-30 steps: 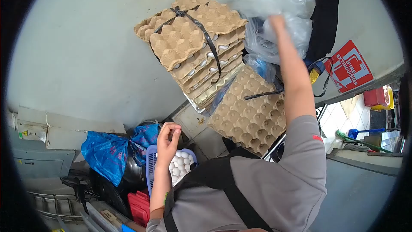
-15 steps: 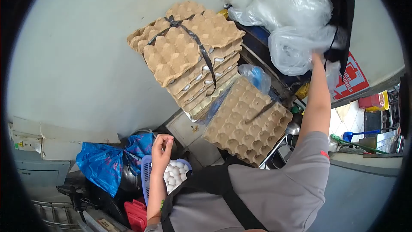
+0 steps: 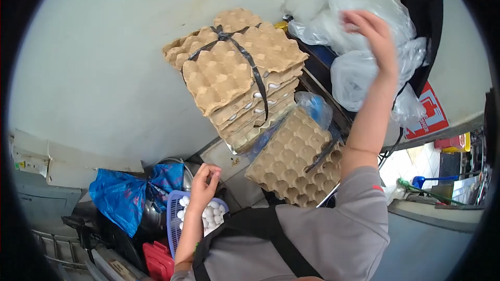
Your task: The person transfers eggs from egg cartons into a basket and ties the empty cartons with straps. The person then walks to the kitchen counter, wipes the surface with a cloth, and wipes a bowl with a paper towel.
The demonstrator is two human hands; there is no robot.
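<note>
My left hand [image 3: 204,188] is over a purple basket [image 3: 173,224] of white eggs [image 3: 212,214], its fingers curled in toward the thumb and nothing visible in them. Up at the right, my right hand [image 3: 372,36] is held out in front of clear plastic bags [image 3: 357,75], fingers apart and slightly blurred, holding nothing. Between my arms stands a tall stack of brown egg trays [image 3: 229,67], tied with a black strip, with eggs showing between its layers. An egg tray without eggs [image 3: 291,156] leans in front of that stack, partly covered by my right arm.
A blue plastic bag [image 3: 122,195] lies beside the basket, over metal pots. Below is a red plastic item [image 3: 158,260]. A red fire extinguisher sign [image 3: 429,112] is on the right wall. A small clear and blue bag [image 3: 315,108] sits behind the loose tray.
My right hand has come away from the plastic bags and swung up and left, its fingers now apart. The left hand stays curled above the basket. The view has shifted slightly.
</note>
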